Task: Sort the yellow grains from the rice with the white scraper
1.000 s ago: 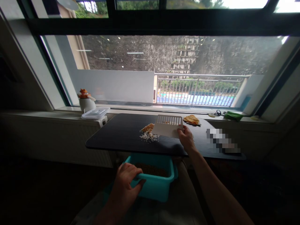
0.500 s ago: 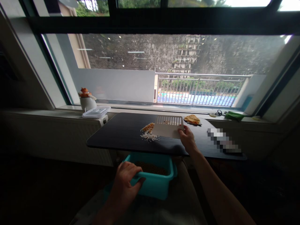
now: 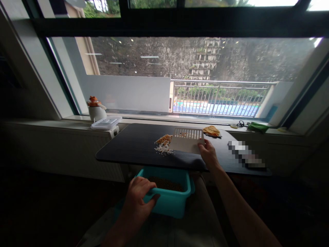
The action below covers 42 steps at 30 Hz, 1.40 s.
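My right hand [image 3: 208,153] grips the right edge of a flat whitish slotted scoop [image 3: 187,144], held just over the dark table. At its left edge lies a small heap of yellow kernels [image 3: 164,139], with white grains [image 3: 163,149] scattered in front. A few kernels show around the scoop's slots. My left hand [image 3: 141,192] is closed over the near left rim of a turquoise tub [image 3: 169,204], thumb outside. Brown granular stuff [image 3: 167,184] fills part of the tub, which rests on my lap below the table edge.
The dark table [image 3: 128,144] carries a folded yellow cloth [image 3: 211,131] and a blurred-out item [image 3: 245,154] on the right. Along the window sill stand a white pot [image 3: 97,113], a clear plastic lid [image 3: 106,122], black scissors [image 3: 240,123] and a green cloth [image 3: 257,127].
My right hand and the slotted scoop have shifted slightly right, showing a bit more of the yellow kernels. My left hand stays on the tub rim.
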Each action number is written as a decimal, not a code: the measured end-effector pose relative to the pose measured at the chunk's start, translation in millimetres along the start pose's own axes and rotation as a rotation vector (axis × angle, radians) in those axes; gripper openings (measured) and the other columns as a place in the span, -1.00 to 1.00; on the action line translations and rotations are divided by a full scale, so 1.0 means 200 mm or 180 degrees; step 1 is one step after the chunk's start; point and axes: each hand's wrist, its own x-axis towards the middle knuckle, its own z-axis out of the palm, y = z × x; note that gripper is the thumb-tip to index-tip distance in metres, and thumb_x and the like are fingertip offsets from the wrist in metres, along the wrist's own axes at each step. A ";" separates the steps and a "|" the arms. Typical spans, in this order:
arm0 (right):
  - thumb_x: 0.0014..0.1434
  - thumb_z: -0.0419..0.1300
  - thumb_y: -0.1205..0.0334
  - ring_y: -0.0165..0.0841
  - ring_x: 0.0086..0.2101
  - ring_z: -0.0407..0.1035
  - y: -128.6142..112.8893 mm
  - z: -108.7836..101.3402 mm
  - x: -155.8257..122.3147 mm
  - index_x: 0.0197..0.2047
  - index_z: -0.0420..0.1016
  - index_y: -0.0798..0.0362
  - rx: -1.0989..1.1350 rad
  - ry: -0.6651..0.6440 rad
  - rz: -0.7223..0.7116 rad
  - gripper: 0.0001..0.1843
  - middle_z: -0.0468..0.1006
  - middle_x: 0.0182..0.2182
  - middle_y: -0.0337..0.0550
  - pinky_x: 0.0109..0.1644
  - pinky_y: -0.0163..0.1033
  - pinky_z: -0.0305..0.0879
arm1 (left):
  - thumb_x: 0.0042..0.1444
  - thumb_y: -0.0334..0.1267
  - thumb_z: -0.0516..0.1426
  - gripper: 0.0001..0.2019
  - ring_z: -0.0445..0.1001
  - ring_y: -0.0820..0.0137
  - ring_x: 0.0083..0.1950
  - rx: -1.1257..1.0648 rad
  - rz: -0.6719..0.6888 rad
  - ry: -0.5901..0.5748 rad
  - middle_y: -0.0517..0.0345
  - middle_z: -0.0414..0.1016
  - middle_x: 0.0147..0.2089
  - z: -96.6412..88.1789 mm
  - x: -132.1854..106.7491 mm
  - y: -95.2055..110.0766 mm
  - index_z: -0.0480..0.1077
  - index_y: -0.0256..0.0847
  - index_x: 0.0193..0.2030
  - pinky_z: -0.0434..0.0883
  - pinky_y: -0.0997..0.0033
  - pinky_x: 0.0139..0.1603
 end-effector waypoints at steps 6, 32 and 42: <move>-0.05 0.12 0.09 -0.18 -0.31 0.50 -0.03 0.01 -0.02 -0.09 0.44 0.08 0.0011 -0.0038 0.0081 -0.56 0.61 -0.34 -0.11 -0.27 -0.15 0.41 | 0.06 -0.37 0.19 -0.93 0.42 0.24 -0.24 0.0000 0.0005 -0.0014 0.20 0.50 -0.37 0.00 0.01 0.00 0.43 -0.12 -0.31 0.40 0.05 -0.04; -0.05 0.12 0.10 -0.20 -0.34 0.48 -0.04 0.12 0.00 -0.12 0.46 0.04 0.0080 -0.0248 -0.0016 -0.60 0.62 -0.35 -0.12 -0.32 -0.19 0.39 | 0.05 -0.37 0.19 -0.93 0.44 0.27 -0.25 0.0061 -0.0026 0.0065 0.21 0.50 -0.37 -0.02 0.00 -0.01 0.44 -0.12 -0.32 0.40 0.07 -0.03; -0.09 0.15 0.05 -0.21 -0.33 0.46 -0.09 0.05 -0.01 -0.07 0.45 0.08 0.0080 -0.0270 0.0030 -0.50 0.59 -0.34 -0.11 -0.28 -0.17 0.37 | 0.01 -0.39 0.20 -0.91 0.44 0.26 -0.25 0.0117 -0.0100 0.0087 0.22 0.51 -0.38 -0.04 0.00 0.00 0.45 -0.13 -0.33 0.42 0.07 -0.06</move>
